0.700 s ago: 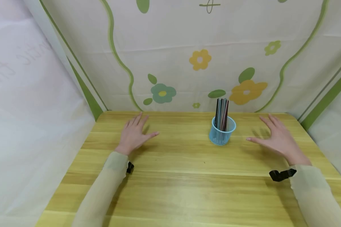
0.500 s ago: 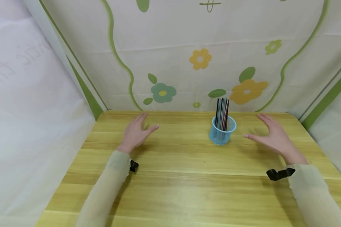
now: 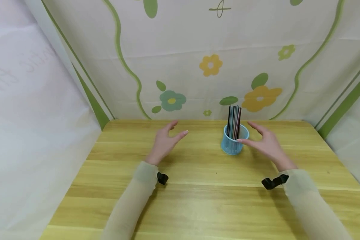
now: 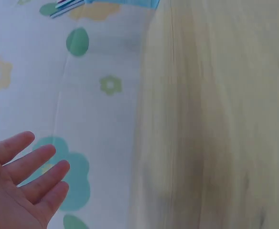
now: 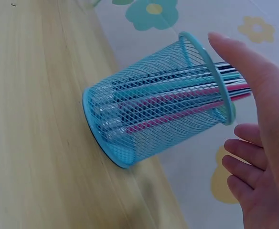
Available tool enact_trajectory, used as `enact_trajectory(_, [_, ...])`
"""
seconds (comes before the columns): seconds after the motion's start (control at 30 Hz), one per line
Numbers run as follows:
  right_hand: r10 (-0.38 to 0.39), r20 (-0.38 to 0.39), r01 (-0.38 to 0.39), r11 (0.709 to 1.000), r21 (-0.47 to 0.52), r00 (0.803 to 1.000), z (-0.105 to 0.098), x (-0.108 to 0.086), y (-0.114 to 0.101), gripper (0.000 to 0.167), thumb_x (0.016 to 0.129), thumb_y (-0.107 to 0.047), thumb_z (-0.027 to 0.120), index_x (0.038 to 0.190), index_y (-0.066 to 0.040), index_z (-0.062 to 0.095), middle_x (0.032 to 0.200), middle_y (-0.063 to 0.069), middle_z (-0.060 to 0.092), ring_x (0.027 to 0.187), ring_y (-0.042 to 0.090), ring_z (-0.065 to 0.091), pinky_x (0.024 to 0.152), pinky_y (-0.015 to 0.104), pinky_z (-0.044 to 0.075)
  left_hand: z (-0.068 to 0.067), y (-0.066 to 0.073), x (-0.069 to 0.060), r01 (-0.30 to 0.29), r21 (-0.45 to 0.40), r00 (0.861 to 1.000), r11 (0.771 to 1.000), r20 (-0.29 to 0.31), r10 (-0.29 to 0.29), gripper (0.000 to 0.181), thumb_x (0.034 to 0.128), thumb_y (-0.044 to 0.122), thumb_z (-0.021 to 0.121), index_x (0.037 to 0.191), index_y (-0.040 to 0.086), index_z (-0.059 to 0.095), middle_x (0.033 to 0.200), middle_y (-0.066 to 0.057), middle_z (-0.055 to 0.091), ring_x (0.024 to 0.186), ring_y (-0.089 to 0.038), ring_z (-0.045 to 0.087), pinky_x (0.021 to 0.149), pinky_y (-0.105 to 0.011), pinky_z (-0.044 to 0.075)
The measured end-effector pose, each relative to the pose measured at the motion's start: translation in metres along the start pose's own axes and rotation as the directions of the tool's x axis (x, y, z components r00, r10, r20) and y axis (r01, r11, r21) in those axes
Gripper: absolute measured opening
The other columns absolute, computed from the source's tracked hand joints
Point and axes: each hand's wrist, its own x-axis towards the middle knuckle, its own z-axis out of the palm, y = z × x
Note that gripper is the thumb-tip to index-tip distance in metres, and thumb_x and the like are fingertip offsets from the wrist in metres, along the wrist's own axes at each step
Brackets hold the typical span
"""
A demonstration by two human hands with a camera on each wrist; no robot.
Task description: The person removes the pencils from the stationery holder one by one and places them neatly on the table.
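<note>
A light blue mesh pen cup (image 3: 229, 146) stands upright on the table, holding a bundle of slim pen-like sticks (image 3: 234, 121) in black, teal and pink-red. My right hand (image 3: 267, 145) is at the cup's right side, thumb near the front of the rim and fingers spread behind. In the right wrist view the thumb (image 5: 235, 52) lies just past the rim; whether it touches I cannot tell. To the left of the cup, my left hand (image 3: 164, 141) hovers over the table with thumb and fingers apart, holding nothing. The left wrist view shows its fingers (image 4: 39, 171) loosely extended.
The wooden table (image 3: 186, 203) ends at the back against a white cloth (image 3: 186, 66) printed with flowers and leaves. More white cloth (image 3: 33, 140) hangs along the left side. Black wrist mounts (image 3: 275, 182) sit at both cuffs.
My right hand has moved left, up to the cup. The left hand has moved right, toward the middle of the table. The cup and its sticks have stayed in place.
</note>
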Motion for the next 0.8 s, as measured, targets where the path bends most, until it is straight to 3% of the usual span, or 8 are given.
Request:
enact_trajectory(0.3, [-0.026, -0.048, 0.03, 0.995, 0.094, 0.999, 0.017, 0.008, -0.003, 0.088, 0.083, -0.046, 0.085, 0.153, -0.009, 0.047, 0.154, 0.013, 0.045, 0.142, 0.041, 0.036, 0.113, 0.062, 0.03, 0.035, 0.02, 0.005, -0.081, -0.165, 0.996, 0.983, 0.016, 0.084, 0.073, 0.0896, 0.059, 0.072, 0.145, 0.015, 0.056, 0.144, -0.001, 0.056, 0.129, -0.022, 0.053, 0.108, -0.049, 0.045])
enact_trajectory(0.63, [0.008, -0.056, 0.0, 0.991, 0.135, 0.998, 0.02, 0.009, -0.001, 0.084, 0.081, -0.046, 0.087, 0.15, -0.013, 0.052, 0.146, 0.013, 0.055, 0.132, 0.036, 0.049, 0.11, 0.059, 0.038, 0.061, 0.044, 0.019, -0.109, -0.272, 0.992, 0.956, 0.03, 0.122, 0.066, 0.0883, 0.05, 0.078, 0.143, 0.018, 0.06, 0.138, 0.003, 0.061, 0.123, -0.016, 0.056, 0.108, -0.04, 0.045])
enact_trajectory(0.8, [0.008, -0.059, 0.002, 0.987, 0.163, 0.998, 0.022, 0.01, 0.0, 0.082, 0.08, -0.045, 0.088, 0.149, -0.014, 0.054, 0.144, 0.012, 0.057, 0.13, 0.036, 0.052, 0.109, 0.058, 0.04, 0.072, 0.053, 0.028, -0.096, -0.33, 0.993, 0.939, 0.039, 0.115, 0.064, 0.0875, 0.044, 0.082, 0.142, 0.018, 0.061, 0.132, 0.004, 0.065, 0.118, -0.011, 0.059, 0.107, -0.035, 0.046])
